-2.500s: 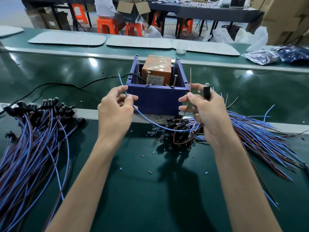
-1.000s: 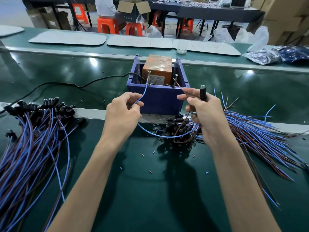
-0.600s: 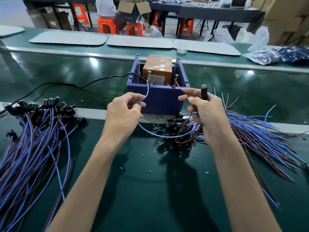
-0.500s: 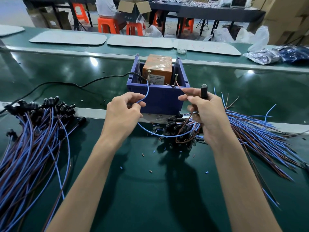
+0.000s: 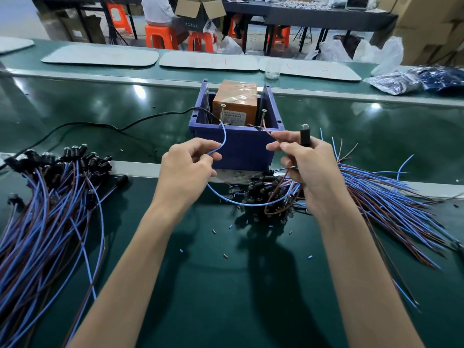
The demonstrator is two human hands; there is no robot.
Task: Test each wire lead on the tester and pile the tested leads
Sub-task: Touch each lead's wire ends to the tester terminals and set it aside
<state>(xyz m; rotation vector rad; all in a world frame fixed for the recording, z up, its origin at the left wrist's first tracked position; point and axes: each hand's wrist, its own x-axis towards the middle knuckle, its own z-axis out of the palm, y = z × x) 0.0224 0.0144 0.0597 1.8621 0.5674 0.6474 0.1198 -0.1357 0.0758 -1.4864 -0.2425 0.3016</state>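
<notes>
Mid-frame, my left hand [image 5: 185, 172] pinches the thin blue wire lead [image 5: 224, 138]; my right hand [image 5: 308, 172] pinches the thin brown wire lead [image 5: 270, 133].

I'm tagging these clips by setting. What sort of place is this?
Probably a small electronics assembly workshop: a long green line bench, piles of blue and brown wire leads, a blue tester box, and stacked cartons behind.

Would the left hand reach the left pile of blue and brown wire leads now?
Probably yes: bare green belt separates the left hand from the pile, though it pinches a blue wire.
</notes>
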